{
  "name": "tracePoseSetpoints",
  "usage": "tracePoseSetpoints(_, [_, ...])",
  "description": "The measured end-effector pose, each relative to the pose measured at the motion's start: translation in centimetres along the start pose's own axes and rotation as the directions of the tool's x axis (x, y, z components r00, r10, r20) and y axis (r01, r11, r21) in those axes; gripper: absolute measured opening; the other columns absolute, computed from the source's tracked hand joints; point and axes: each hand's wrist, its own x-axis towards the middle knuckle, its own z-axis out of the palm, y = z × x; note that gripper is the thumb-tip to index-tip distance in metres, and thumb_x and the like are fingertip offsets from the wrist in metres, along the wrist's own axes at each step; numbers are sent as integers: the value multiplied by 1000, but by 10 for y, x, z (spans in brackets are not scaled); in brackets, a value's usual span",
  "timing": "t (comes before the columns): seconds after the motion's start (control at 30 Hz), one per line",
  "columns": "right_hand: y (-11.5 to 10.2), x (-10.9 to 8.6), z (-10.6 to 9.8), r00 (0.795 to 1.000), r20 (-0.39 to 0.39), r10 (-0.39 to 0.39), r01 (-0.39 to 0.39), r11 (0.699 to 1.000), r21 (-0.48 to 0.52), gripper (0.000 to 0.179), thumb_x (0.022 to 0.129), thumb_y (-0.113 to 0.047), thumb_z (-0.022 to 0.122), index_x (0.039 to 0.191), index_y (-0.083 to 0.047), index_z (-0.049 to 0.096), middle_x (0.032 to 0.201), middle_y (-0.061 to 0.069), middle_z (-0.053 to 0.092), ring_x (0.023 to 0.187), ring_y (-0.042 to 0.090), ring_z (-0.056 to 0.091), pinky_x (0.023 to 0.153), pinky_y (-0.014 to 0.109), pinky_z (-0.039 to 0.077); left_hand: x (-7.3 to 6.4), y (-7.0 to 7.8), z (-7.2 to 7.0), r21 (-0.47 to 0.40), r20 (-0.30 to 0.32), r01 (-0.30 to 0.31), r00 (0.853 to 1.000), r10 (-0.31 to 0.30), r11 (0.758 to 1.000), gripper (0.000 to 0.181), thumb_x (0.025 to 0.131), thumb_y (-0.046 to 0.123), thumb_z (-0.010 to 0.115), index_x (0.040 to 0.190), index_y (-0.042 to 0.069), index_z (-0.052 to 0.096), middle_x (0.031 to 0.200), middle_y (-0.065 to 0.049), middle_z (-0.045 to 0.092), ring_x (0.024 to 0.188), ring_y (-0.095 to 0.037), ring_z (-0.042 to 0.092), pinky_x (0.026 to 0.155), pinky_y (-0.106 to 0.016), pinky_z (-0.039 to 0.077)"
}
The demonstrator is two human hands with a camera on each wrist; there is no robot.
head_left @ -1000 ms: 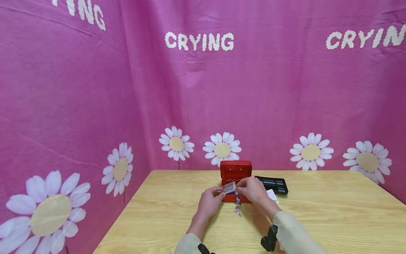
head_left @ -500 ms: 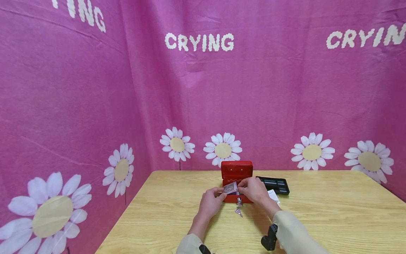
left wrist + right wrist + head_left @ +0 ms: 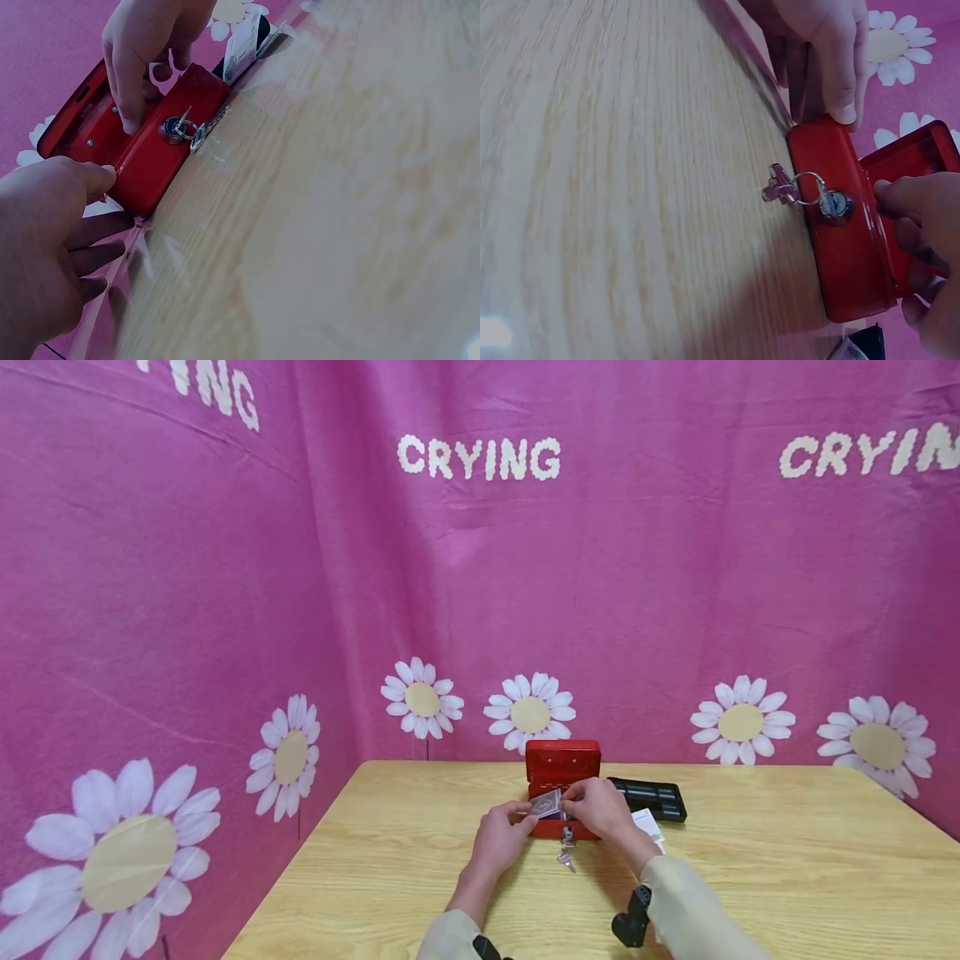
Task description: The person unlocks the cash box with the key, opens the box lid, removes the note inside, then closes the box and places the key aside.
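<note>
A red cash box (image 3: pixel 562 763) stands on the table with its lid raised and keys (image 3: pixel 780 186) hanging from its front lock. My left hand (image 3: pixel 501 837) is at the box's left end, thumb on the rim and fingers along the outer side, as both wrist views show. A grey patterned playing card (image 3: pixel 545 803) lies tilted over the box's opening; whether more cards lie under it I cannot tell. My right hand (image 3: pixel 602 806) reaches into the box, and its thumb and fingertips pinch at the card's right edge. The wrist views do not show the card.
Just right of the box lies a black tray (image 3: pixel 663 800) with rounded compartments. A white paper (image 3: pixel 646 823) sits in front of it, partly behind my right wrist. Pink fabric walls stand behind and to the left of the wooden table (image 3: pixel 360 860).
The head view has shifted slightly, so the box, hands and card appear a little further right. Both hands stay at the box in nearly the same pose.
</note>
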Motion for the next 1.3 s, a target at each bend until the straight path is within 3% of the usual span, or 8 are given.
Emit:
tracePoseSetpoints(0.47, [1, -1, 7, 1000, 7, 22, -21, 987, -161, 9, 85, -26, 75, 84, -19, 80, 86, 0, 76, 94, 29, 65, 87, 56, 41, 1, 0, 1, 1, -15, -32, 999, 32, 999, 29, 95, 18, 66, 120, 5, 71, 109, -6, 74, 101, -17, 65, 89, -39, 53])
tracePoseSetpoints(0.77, [-2, 2, 10, 998, 2, 55, -54, 986, -159, 16, 86, -31, 74, 82, -17, 80, 67, -6, 69, 85, 22, 58, 88, 56, 33, 0, 0, 2, 13, -22, -39, 999, 39, 999, 29, 95, 18, 65, 121, 4, 70, 110, -8, 74, 102, -19, 66, 89, -40, 53])
tracePoseSetpoints(1.0, [-6, 4, 12, 995, -18, 97, -98, 988, -120, 12, 87, -23, 73, 81, -15, 79, 66, -4, 67, 83, 22, 58, 96, 64, 31, 0, 2, 2, 2, -4, -30, 1000, 30, 1000, 29, 95, 18, 66, 120, 5, 71, 110, -7, 74, 101, -18, 66, 88, -40, 54])
tracePoseSetpoints(1.3, [-7, 4, 12, 991, -28, 131, -131, 991, -10, 16, 88, -27, 73, 80, -14, 79, 65, -4, 66, 77, 18, 58, 81, 49, 32, 0, 2, -1, -12, 1, -23, 1000, 23, 1000, 26, 96, 19, 65, 119, 7, 71, 107, -5, 74, 98, -16, 66, 86, -37, 54])
